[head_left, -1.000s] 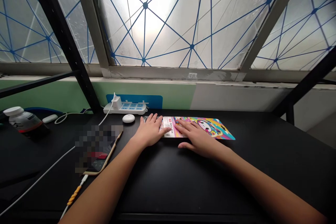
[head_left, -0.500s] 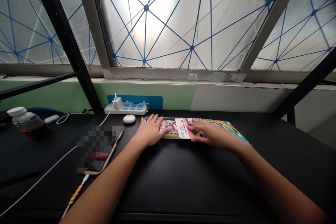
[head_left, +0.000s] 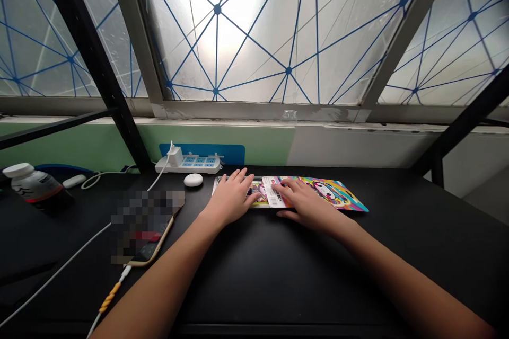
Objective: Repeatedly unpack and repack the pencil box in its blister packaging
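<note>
The pencil box (head_left: 260,188) lies beneath my hands, its printed cover (head_left: 345,197) only partway along: one end is exposed, and I judge the cover not fully off. My left hand (head_left: 230,198) spreads over that end; my right hand (head_left: 308,204), apart from it, rests loosely on the cover. Black tabletop (head_left: 270,286) surrounds both; beyond them, a power strip (head_left: 201,162) and patterned window (head_left: 254,47).

One left hand (head_left: 231,196) and one right hand (head_left: 308,205) make two. One pencil box (head_left: 332,193) bears one white label (head_left: 274,192). Also showing are one surface (head_left: 278,280), one bottle (head_left: 36,184), one power strip (head_left: 202,162) with one plug (head_left: 175,157), two rounded white objects (head_left: 193,180), one tan-edged device (head_left: 149,250) and three window panes (head_left: 254,58).
</note>
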Motion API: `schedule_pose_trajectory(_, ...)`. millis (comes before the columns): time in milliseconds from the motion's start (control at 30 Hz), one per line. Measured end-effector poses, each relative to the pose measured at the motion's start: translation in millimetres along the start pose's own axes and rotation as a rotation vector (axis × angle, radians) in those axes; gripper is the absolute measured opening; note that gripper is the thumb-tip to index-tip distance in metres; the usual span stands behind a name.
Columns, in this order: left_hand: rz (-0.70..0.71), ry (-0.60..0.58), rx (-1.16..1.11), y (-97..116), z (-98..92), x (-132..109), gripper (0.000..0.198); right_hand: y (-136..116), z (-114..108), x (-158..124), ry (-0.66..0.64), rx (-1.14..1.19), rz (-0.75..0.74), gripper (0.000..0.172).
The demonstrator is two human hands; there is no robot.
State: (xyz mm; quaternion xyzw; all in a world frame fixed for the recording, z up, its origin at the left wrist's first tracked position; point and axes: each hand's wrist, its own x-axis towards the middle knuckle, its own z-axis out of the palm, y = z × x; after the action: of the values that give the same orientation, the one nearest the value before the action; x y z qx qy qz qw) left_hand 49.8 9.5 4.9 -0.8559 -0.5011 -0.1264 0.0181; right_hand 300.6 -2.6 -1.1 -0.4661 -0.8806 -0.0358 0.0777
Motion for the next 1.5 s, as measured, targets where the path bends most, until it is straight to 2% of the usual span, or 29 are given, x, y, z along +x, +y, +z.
schedule_pose_trajectory(133,0.023,-0.036,-0.036,6.9,2.9,-0.7,0.067,-3.3,10.7,1.4,0.012,0.012,-0.003,0.072)
schedule_pose_trajectory(267,0.014,-0.113,-0.07,7.0,7.8,-1.2,0.073,-4.1,14.5,2.4,-0.03,0.02,-0.008,0.074)
schedule_pose_trajectory(467,0.0,-0.15,-0.092,5.0,10.0,-1.5,0.079,1.0,18.4,3.8,-0.057,0.04,-0.012,0.073)
schedule_pose_trajectory(700,0.001,-0.222,-0.13,-2.9,2.5,-1.0,0.082,-1.7,5.0,4.5,-0.083,0.02,-0.033,0.06)
schedule_pose_trajectory(967,-0.022,-0.298,-0.171,-19.3,-2.3,-0.5,0.086,4.7,-0.7,2.6,-0.128,0.048,-0.03,0.06)
schedule_pose_trajectory(1233,-0.076,-0.324,-0.179,-29.9,-5.5,-2.1,0.088,25.7,-2.4,-2.4,-0.133,0.074,-0.001,0.063)
schedule_pose_trajectory(1367,-0.071,-0.317,-0.167,-29.6,-4.4,-2.7,0.087,17.1,-4.6,-1.5,-0.117,0.058,-0.003,0.064)
schedule_pose_trajectory(1500,-0.066,-0.237,-0.119,-24.1,-1.5,-2.7,0.079,1.3,-0.8,1.6,-0.079,0.031,-0.014,0.067)
